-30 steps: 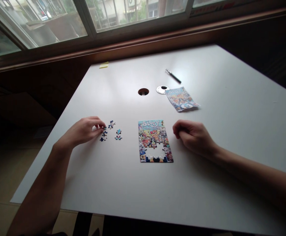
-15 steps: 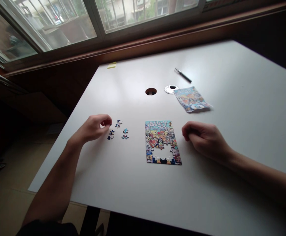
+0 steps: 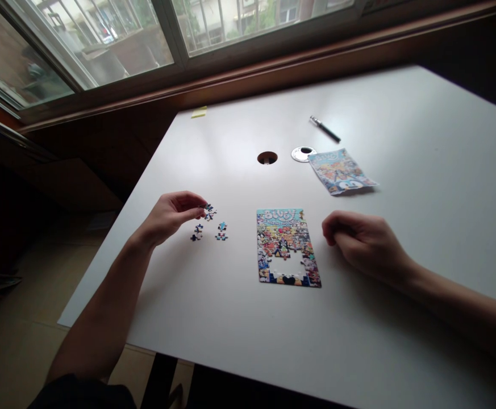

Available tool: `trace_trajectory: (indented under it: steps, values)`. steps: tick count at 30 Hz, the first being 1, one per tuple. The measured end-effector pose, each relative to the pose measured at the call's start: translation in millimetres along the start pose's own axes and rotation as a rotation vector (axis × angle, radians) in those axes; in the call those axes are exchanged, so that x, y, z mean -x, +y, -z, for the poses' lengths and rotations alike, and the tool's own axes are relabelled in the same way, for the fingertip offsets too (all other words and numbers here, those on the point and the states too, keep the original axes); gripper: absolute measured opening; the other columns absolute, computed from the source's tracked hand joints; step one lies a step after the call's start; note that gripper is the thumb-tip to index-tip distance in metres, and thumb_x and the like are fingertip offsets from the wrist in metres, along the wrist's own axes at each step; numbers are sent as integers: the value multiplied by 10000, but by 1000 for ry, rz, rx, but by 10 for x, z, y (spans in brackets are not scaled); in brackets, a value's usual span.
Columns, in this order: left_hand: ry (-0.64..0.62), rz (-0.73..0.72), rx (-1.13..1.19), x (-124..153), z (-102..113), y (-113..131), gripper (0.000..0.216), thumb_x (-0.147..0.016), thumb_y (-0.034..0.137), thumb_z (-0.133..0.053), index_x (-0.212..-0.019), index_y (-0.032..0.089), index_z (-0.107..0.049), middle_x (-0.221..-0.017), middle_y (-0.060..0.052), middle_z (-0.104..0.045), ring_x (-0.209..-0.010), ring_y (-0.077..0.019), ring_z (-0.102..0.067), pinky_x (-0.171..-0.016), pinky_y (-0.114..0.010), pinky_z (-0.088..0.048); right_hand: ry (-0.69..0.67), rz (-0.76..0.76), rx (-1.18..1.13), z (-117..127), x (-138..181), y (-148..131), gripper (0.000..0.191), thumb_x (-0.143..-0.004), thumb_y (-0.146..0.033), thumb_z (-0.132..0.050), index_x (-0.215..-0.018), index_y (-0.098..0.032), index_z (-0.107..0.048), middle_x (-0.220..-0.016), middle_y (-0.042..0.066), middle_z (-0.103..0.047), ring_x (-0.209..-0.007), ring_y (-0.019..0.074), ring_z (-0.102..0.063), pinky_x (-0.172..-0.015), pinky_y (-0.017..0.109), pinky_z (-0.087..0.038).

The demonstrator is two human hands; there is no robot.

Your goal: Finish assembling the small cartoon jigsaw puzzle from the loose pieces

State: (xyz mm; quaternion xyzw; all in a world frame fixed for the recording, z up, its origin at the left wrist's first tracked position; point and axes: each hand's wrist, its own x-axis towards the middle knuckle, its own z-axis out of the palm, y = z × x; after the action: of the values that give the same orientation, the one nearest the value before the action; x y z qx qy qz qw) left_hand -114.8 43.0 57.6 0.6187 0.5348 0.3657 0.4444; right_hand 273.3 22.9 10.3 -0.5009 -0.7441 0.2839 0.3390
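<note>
A small colourful jigsaw puzzle point(image 3: 287, 245) lies on the white table point(image 3: 358, 318), with a gap near its lower middle. Left of it lie several loose puzzle pieces point(image 3: 210, 226). My left hand point(image 3: 171, 213) is raised a little above the table and pinches one small puzzle piece between thumb and fingertips, just left of the loose pieces. My right hand point(image 3: 365, 241) rests on the table right of the puzzle, fingers curled into a loose fist with nothing visible in it.
A printed picture sheet point(image 3: 340, 170) lies behind the puzzle, beside a round cable hole point(image 3: 267, 158) and its loose cap point(image 3: 303, 154). A black pen point(image 3: 325, 129) and a yellow note point(image 3: 199, 112) lie farther back. Windows run along the far wall.
My left hand has pinched up a piece from the loose group and lifted it off the table. The view shifted left. My right hand stays still.
</note>
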Motion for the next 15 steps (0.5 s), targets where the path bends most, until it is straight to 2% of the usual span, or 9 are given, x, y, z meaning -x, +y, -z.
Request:
trace_trajectory:
  steps: [4, 9, 12, 15]
  values:
    - [-83, 26, 85, 10, -108, -18, 325, -720, 263, -859, -990, 131, -735, -958, -103, -744, -891, -210, -708, -812, -332, -600, -10, 8, -2, 5, -2, -2, 208, -708, -83, -462, -679, -233, -601, -613, -17, -602, -564, 150, -532, -561, 286, -416]
    - [-131, 19, 86, 31, -208, -65, 303, -727, 246, -862, -973, 128, -729, -928, -88, -744, -853, -188, -712, -754, -280, -600, -17, 37, -15, 2, 0, 3, 213, -710, -76, -458, -685, -233, -599, -609, -20, -599, -561, 148, -531, -560, 282, -418]
    - [-182, -45, 66, 48, -359, -38, 264, -784, 254, -818, -995, 123, -726, -933, -103, -744, -823, -186, -713, -723, -286, -604, -10, 60, -30, -2, -2, -4, 218, -709, -68, -447, -678, -226, -594, -596, -25, -591, -546, 136, -519, -548, 269, -411]
    - [-204, -234, -53, 52, -641, 70, 161, -872, 247, -726, -989, 135, -729, -904, -102, -739, -773, -167, -699, -669, -274, -589, -10, 86, -50, 0, -13, -10, 224, -709, -59, -435, -671, -216, -590, -584, -34, -584, -533, 120, -512, -539, 247, -409]
